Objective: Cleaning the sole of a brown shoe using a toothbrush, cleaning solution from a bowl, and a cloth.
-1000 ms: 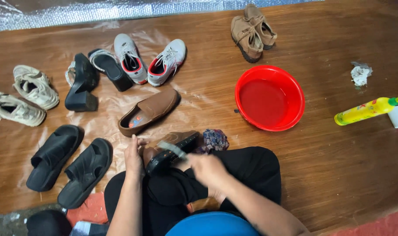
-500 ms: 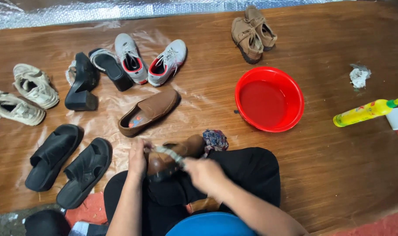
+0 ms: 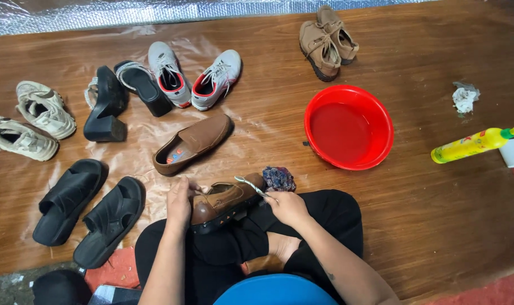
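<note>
The person sits cross-legged on the wood-look floor (image 3: pixel 438 214) with a brown leather loafer with a dark sole (image 3: pixel 223 200) resting on the lap, toe toward the left hand. The left hand (image 3: pixel 179 206) grips the toe end, fingers wrapped over the upper. The right hand (image 3: pixel 288 208) is clenched around the handle of a small pale brush (image 3: pixel 250 185), whose head lies on the heel end of the shoe.

To brush well, the left hand would best keep the shoe pinned against the leg so it does not roll, while the strokes run short and light along the upper and the seam above the sole. A multicoloured rag (image 3: pixel 278 178) lies just beside the heel, at 12 o'clock from the right hand. The red round plastic basin of water (image 3: pixel 381 113) sits at 1 o'clock, within reach for wetting the bristles; tipping it is the risk. The matching brown loafer (image 3: pixel 192 144) lies at 11 o'clock on clear plastic sheeting (image 3: pixel 53 62), and a yellow squeeze bottle (image 3: pixel 474 144) lies well apart at 2 o'clock.
</note>
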